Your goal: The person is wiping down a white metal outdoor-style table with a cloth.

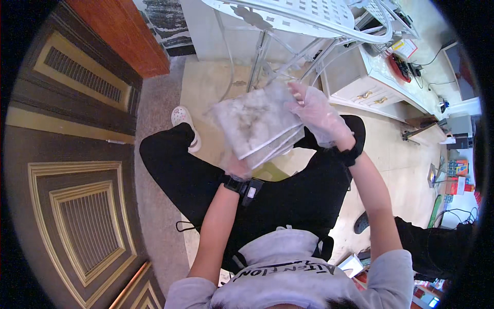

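Note:
A stack of whitish fibrous pads (256, 117), the top one smudged grey and black, is held tilted above my lap. Its layers fan apart along the near right edge. My left hand (236, 168), in a clear disposable plastic glove, holds the near left corner; its fingers are mostly hidden beneath the pads. Also gloved in clear plastic, my right hand (318, 116) touches the stack's right edge with fingers spread near the far corner. Whether those fingers grip it cannot be made out. Beneath the stack, a yellow-green thing (272, 172) shows between my legs, partly covered.
A white metal folding chair (308, 15) stands ahead. A white drawer cabinet (361, 85) is at the right, with a dark brown panelled door (77, 154) to the left. Another person's leg (428, 243) and shoe are at the lower right. Boxes (457, 168) line the far right.

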A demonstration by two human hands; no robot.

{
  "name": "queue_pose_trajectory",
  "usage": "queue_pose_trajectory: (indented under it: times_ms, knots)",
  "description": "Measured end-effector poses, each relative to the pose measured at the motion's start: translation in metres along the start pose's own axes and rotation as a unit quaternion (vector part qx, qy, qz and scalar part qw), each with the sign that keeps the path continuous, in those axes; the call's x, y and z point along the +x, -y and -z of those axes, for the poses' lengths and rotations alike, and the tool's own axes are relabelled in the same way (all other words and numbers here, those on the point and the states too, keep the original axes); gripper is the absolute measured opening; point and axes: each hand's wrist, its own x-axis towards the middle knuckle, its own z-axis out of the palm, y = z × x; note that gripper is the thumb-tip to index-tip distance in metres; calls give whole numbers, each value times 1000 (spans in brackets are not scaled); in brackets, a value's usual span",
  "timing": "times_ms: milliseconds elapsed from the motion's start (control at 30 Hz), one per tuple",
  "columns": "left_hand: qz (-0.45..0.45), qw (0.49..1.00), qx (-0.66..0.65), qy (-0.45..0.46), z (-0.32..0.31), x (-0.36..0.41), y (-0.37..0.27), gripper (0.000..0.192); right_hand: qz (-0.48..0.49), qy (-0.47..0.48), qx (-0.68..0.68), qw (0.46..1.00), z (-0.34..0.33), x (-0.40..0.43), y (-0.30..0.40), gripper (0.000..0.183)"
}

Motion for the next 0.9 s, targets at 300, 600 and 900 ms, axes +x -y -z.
queue_pose_trajectory:
  times_ms: [300,600,900]
  knots:
    - [-37,998,-30,-30,8,11,-42,66,16,-181,172,968,15,-22,18,45]
    - [10,981,-156,-116,33,-3,-36,58,-14,-143,88,986,82,4,76,29]
    - [-51,984,148,-80,48,9,-14,43,-31,-130,108,985,62,20,72,27]
